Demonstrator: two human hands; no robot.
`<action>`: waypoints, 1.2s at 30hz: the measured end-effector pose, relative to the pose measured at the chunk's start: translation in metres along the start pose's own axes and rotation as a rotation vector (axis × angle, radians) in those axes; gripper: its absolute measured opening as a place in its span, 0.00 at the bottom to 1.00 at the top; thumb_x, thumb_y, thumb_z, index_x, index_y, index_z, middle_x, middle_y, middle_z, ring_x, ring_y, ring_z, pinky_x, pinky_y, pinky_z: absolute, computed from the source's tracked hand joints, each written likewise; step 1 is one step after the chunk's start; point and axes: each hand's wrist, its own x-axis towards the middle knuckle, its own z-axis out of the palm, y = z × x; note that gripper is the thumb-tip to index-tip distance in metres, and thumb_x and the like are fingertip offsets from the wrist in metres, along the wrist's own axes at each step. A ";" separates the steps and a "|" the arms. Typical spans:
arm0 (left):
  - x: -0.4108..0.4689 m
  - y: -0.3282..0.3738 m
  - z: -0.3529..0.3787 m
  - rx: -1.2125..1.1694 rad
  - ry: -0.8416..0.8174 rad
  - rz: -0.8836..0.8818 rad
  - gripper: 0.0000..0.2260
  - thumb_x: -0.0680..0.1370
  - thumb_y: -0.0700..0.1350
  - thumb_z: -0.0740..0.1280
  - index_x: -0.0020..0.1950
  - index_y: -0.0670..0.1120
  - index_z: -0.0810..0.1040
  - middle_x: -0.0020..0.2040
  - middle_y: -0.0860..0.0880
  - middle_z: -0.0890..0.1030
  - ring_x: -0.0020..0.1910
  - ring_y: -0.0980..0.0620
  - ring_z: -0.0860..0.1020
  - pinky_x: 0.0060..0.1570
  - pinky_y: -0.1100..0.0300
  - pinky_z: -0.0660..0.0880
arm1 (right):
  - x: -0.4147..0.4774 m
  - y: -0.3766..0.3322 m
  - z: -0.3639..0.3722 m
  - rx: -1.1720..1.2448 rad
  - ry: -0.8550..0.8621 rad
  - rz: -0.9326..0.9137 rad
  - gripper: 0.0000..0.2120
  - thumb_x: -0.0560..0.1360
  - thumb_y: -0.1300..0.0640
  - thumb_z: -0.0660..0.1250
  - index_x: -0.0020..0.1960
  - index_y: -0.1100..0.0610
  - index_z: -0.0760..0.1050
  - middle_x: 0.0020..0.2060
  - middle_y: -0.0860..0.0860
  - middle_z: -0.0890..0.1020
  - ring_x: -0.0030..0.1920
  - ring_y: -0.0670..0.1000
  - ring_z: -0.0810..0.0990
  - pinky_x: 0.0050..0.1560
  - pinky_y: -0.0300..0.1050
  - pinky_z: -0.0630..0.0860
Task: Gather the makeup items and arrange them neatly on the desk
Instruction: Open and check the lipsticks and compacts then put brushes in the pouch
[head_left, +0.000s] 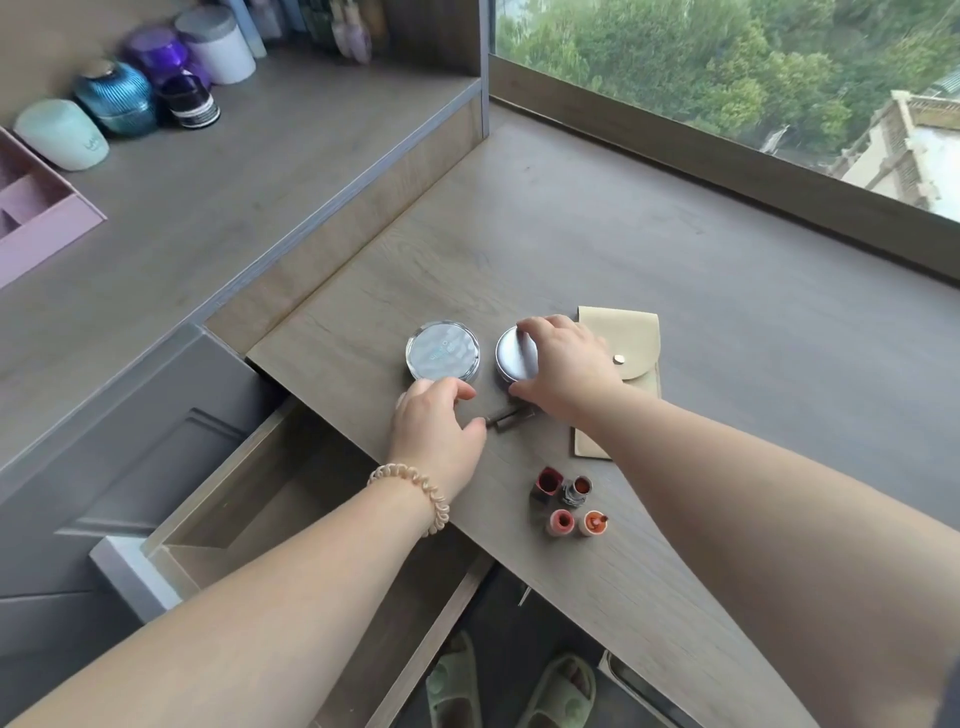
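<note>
Arranging is the step in hand, as judged from the head view, the only one given. Table (675, 249): wood-grain, set under a window (727, 67). Clear compact (442, 351): round, flat on the table, lid up. Grey compact (511, 358): round, just right of the clear one with a narrow gap between them, partly covered. Right hand (563, 364): over the grey compact, fingers at its far rim and thumb at its near rim, gripping it. Left hand (436, 421): fingers curled, tips at the near rim of the clear compact, thumb beside one end of the stick; whether it holds either cannot be told. Stick (511, 417): brown, lying flat between the hands, just in front of the compacts. Pouch (631, 338): beige with a snap flap, lying flat to the right of the grey compact, partly under the right forearm. Lipsticks (569, 501): four, upright, in a tight two-by-two block toward the front edge. Drawer (291, 499): open below the left forearm. Shelf (234, 171): raised, at left, carrying jars (156, 78) and a pink tray (36, 218). Progress: items look gathered, with the compacts being paired. Next move, likely: line the grey compact up level with the clear one, then set the stick straight beside them without knocking the lipsticks.
</note>
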 end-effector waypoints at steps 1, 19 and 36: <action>0.000 0.001 -0.002 -0.002 0.007 0.007 0.13 0.71 0.45 0.70 0.55 0.49 0.77 0.55 0.49 0.76 0.58 0.48 0.72 0.60 0.58 0.67 | 0.001 0.000 0.000 -0.012 -0.001 0.001 0.27 0.66 0.50 0.71 0.64 0.50 0.69 0.60 0.52 0.74 0.61 0.56 0.71 0.58 0.50 0.66; -0.039 0.079 -0.075 -1.206 -0.856 -0.140 0.27 0.73 0.39 0.66 0.70 0.56 0.65 0.58 0.45 0.79 0.44 0.47 0.81 0.55 0.44 0.76 | -0.116 -0.014 -0.109 0.846 -0.237 -0.194 0.25 0.70 0.61 0.72 0.61 0.41 0.71 0.54 0.38 0.76 0.54 0.35 0.75 0.48 0.34 0.76; -0.076 0.100 -0.072 -1.389 -0.979 -0.103 0.24 0.73 0.40 0.57 0.69 0.49 0.70 0.63 0.39 0.75 0.52 0.43 0.77 0.46 0.48 0.77 | -0.158 -0.024 -0.137 0.515 -0.045 -0.033 0.17 0.66 0.52 0.68 0.52 0.42 0.68 0.49 0.47 0.74 0.43 0.49 0.77 0.37 0.47 0.78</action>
